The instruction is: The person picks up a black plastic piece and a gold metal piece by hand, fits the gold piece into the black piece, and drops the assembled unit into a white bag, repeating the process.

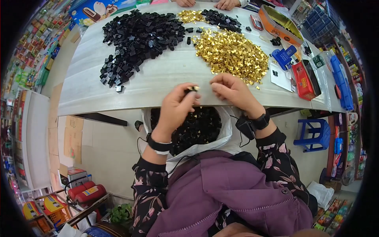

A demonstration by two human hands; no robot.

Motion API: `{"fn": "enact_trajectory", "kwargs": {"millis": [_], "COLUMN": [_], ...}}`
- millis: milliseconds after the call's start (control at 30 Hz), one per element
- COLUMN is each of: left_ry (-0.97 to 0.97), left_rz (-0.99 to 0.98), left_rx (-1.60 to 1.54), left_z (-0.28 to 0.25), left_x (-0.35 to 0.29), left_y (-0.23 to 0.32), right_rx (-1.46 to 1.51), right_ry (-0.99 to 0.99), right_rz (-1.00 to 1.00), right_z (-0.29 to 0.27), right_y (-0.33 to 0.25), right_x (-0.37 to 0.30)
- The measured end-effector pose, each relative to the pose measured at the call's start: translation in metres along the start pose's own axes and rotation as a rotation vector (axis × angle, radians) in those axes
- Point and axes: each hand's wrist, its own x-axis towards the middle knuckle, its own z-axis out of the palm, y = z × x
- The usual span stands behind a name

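At the far left, shelves (33,51) are crowded with packed goods, and a white cabinet (37,138) is set beside upright cardboard (74,136). Lower down, red fire extinguishers (91,194) are laid near a green plant (119,214). The floor there is partly blocked by a metal rack (92,207).

On the pale table (85,81), the left side is taken up by a big heap of black pieces (144,37). Near the front edge, a small black piece (190,90) with a gold part on it is pinched between the thumb and fingers of the left hand (175,104). Below, an open white sack (226,132) is partly covered by that hand and wrist; black pieces with gold bits among them are held inside it.

At the far edge, two hands of another person (226,4) are rested behind smaller heaps. To the right, gold pieces (233,51) are piled, and the pile's near edge is partly hidden by the right hand (236,91). Its fingers are curled toward the thumb; whether anything is gripped cannot be told.

Further right, the table is cluttered with an orange tin (290,36), a blue holder (282,57), a red box (302,81) and a long blue case (342,83). A blue stool (312,133) is placed below.
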Motion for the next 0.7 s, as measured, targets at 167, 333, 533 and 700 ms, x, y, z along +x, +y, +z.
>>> {"fn": "enact_trajectory", "kwargs": {"millis": [167, 333, 533, 700], "left_ry": [0.294, 0.564, 0.563, 0.457], "left_rz": [-0.149, -0.038, -0.039, -0.071], "left_rx": [-0.602, -0.611, 0.664, 1.157], "left_z": [-0.048, -0.116, -0.160, -0.147], "left_x": [-0.013, -0.024, -0.013, -0.002], "left_y": [0.020, 0.018, 0.018, 0.022], "right_rx": [-0.528, -0.783, -0.669, -0.662], "right_ry": [0.236, 0.361, 0.349, 0.397], "right_rz": [-0.197, -0.368, -0.301, -0.279], "right_z": [-0.005, 0.008, 0.009, 0.008], "right_y": [0.005, 0.003, -0.006, -0.005], "right_x": [0.009, 0.015, 0.007, 0.012]}}
